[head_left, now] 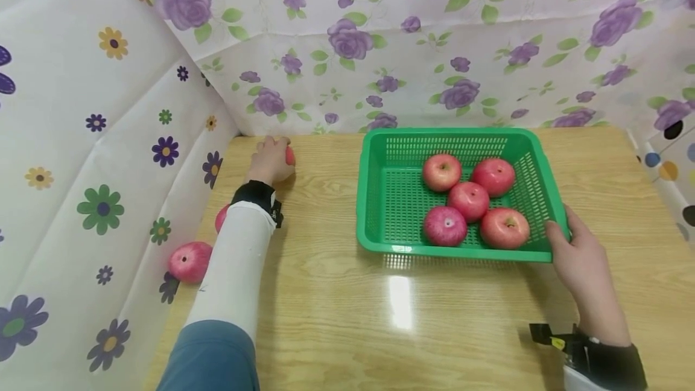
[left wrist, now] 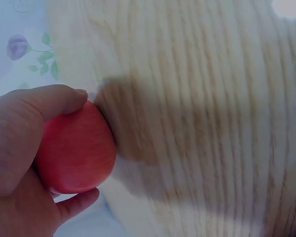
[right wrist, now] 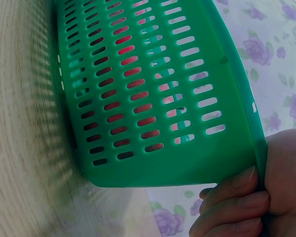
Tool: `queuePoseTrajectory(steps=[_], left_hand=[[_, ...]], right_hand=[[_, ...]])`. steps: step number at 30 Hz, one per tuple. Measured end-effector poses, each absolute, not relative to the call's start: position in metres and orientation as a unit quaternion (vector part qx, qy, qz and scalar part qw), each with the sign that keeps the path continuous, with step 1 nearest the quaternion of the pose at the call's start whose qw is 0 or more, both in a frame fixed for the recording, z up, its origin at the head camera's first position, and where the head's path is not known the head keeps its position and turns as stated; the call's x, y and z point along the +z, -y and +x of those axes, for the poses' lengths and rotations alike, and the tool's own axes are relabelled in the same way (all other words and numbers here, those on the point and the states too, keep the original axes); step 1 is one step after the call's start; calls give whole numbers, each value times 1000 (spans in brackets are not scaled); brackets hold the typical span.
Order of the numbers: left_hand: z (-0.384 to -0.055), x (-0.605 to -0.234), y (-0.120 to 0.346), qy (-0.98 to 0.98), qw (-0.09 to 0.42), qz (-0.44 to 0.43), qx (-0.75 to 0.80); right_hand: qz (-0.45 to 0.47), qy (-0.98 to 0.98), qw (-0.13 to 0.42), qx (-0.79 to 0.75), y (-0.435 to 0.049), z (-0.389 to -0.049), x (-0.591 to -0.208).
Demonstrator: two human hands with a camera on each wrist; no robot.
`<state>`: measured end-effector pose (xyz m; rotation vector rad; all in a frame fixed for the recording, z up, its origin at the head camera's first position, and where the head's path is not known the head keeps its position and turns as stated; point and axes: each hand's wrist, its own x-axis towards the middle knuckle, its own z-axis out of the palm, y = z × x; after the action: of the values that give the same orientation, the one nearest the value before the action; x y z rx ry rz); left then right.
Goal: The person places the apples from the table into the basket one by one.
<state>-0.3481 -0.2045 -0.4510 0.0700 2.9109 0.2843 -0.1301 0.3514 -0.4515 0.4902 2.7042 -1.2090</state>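
- Well left of the green slotted plastic basket [head_left: 364, 198], level with its far half: left hand [head_left: 269, 159] clamped round a red apple [left wrist: 79, 150], digits on opposite sides. Cannot tell whether the apple bears on the wood.
- At the basket's near right corner: right hand [head_left: 583, 261], fingers curled on the rim. Hands wide apart.
- Left grip, judged: digits best spread round the apple's widest part, squeeze light; the smooth skin may slip or roll. Any carry toward the basket should clear its left rim.
- Right grip, judged: steady the corner, avoid pulling up; a tilt could set the contents rolling.
- Inside the basket: five apples [head_left: 469, 201], grouped toward its right half. Setting down low, left of this group, should spare knocks.
- Left of the basket, nearer the person than the held fruit: a pinkish-red apple [head_left: 190, 262] and a partly hidden apple [head_left: 221, 218] beside the white sleeve [head_left: 233, 264]. Forearm best kept off both.
- Beneath the basket: wood-grain tabletop [head_left: 326, 300].
- Behind the basket: purple-rose cloth [head_left: 350, 41]. Far left of it: daisy-print cloth [head_left: 103, 210].
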Motion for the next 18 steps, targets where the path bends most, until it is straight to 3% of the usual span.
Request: queuePoseTrajectory(steps=[18], left_hand=[[-354, -466, 209, -988, 87, 5, 127]], right_hand=[[174, -895, 68, -404, -351, -131, -452]])
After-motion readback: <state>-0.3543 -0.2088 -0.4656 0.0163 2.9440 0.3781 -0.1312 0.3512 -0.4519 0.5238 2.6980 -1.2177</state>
